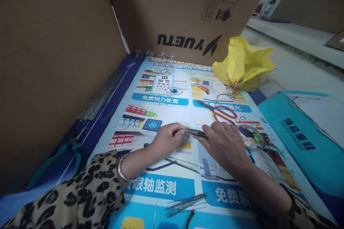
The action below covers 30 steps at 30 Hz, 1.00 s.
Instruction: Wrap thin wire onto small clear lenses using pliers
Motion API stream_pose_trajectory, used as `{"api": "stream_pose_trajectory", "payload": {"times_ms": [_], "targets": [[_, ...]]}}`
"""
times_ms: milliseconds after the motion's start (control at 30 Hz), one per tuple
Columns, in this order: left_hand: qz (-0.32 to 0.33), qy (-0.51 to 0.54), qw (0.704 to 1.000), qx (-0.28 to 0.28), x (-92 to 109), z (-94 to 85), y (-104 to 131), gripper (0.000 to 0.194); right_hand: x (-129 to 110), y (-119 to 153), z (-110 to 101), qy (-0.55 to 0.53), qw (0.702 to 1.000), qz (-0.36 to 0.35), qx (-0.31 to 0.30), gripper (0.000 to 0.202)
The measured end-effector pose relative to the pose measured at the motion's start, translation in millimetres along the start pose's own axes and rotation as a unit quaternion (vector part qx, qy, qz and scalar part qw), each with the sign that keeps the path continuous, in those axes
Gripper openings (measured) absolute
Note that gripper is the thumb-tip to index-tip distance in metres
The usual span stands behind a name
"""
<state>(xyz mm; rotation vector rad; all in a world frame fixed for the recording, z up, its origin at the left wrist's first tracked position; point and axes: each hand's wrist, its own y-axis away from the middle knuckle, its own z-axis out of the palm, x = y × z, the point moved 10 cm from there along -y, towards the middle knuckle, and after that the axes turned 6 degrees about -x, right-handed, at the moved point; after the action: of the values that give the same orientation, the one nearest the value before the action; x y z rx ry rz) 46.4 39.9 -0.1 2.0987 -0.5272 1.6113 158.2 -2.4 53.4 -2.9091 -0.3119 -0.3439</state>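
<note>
My right hand is closed around the handles of small dark pliers, whose jaws point left. The fingertips of my left hand are pinched together at the jaw end. Whatever they pinch is too small and covered to make out. Under my hands lies a printed poster sheet. Thin, dark wire pieces rest on it near the front, and more straight wires lie just below the pliers. Red-handled scissors sit beyond my right hand, beside a clear round ring.
Teal-handled pliers and a bundle of thin wires lie at left. Tall cardboard walls the back and left. A yellow bag stands back right, near a teal box. Tangled fine wire lies at the back.
</note>
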Motion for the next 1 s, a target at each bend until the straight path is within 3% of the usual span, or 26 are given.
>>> {"api": "stream_pose_trajectory", "payload": {"times_ms": [400,1000], "targets": [[-0.014,0.005,1.000,-0.012,-2.7,2.2,-0.1,0.018,-3.3,-0.7,6.4,-0.005,1.000,-0.023,0.000,0.029],[-0.036,0.139,0.989,-0.038,-6.3,6.7,-0.8,0.023,-1.1,-1.0,25.6,-0.091,0.994,0.001,-0.058,0.035]]}}
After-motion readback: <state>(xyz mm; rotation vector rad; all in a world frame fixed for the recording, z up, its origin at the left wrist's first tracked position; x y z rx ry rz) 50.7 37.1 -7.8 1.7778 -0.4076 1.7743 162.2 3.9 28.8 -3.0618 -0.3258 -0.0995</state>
